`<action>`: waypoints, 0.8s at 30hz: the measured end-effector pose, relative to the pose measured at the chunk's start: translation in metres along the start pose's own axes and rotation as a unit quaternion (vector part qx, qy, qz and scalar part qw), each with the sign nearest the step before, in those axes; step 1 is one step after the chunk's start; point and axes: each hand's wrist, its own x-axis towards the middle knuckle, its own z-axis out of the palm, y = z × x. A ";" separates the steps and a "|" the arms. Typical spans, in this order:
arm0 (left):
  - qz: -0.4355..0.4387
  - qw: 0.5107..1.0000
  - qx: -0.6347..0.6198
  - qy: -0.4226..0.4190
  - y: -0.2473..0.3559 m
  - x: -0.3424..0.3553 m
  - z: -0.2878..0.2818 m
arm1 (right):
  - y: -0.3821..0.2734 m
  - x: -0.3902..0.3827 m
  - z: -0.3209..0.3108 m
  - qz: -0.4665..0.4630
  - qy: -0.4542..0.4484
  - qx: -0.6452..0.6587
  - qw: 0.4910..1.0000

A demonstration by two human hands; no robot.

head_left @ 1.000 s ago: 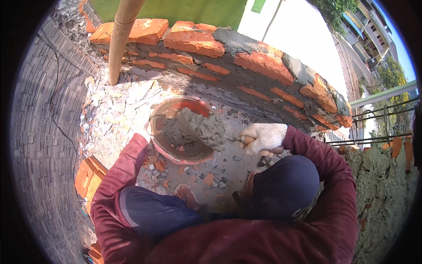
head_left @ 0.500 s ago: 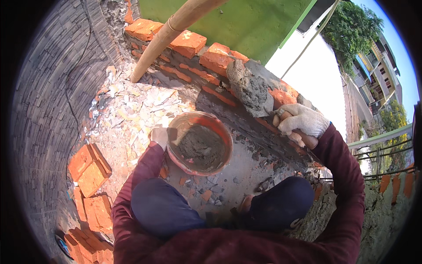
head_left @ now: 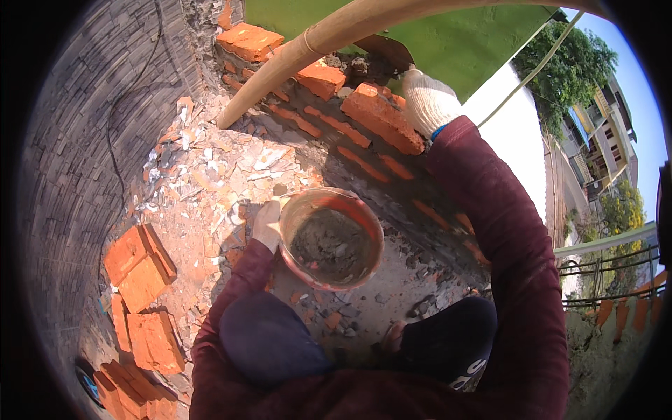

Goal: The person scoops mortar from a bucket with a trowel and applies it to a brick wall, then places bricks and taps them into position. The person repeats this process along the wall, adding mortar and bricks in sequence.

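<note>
My right hand (head_left: 428,103), in a white knit glove, is closed at the far side of the low brick wall (head_left: 383,119). It grips a trowel (head_left: 390,50), whose brownish blade lies over the wall top behind the bricks; the handle is hidden in the glove. My left hand (head_left: 267,222), also gloved, grips the left rim of a round reddish bucket (head_left: 379,241). Grey wet mortar (head_left: 329,241) lies inside the bucket, which stands on the ground before my knees.
A bamboo pole (head_left: 280,66) slants across the wall. Orange bricks (head_left: 143,269) are piled at left beside a grey stone-patterned wall (head_left: 77,161). Broken rubble (head_left: 210,175) covers the ground. A green panel (head_left: 462,42) stands behind the brick wall; a railing (head_left: 609,269) is at right.
My right hand has moved up and leftward along the wall with the trowel. The mortar lump seen on the blade no longer shows there. My left hand stays at the bucket.
</note>
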 end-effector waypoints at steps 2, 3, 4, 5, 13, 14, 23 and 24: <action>0.017 0.997 -0.059 -0.053 0.000 -0.003 0.007 | 0.017 -0.010 0.002 -0.036 0.061 0.018 0.997; 0.030 0.993 -0.085 -0.082 0.001 -0.002 0.006 | 0.017 -0.013 -0.002 -0.056 0.089 0.041 0.994; 0.011 0.992 -0.102 -0.073 -0.002 0.000 0.001 | 0.014 -0.015 -0.006 -0.036 0.075 0.081 0.993; -0.008 0.991 -0.118 -0.065 -0.006 0.004 -0.006 | 0.006 -0.012 -0.004 -0.048 0.058 0.073 0.994; -0.054 0.989 -0.116 -0.073 -0.002 0.005 0.001 | 0.020 0.001 -0.007 -0.106 -0.072 -0.086 0.988; -0.057 0.992 -0.095 -0.065 0.002 -0.002 0.002 | 0.012 -0.010 -0.014 -0.065 0.005 -0.035 0.997; -0.083 0.985 -0.135 -0.072 -0.001 -0.006 0.007 | 0.036 -0.007 -0.035 -0.079 -0.133 -0.135 0.979; -0.069 0.987 -0.115 -0.083 0.004 -0.005 0.007 | 0.038 -0.014 -0.045 -0.080 -0.088 -0.129 0.984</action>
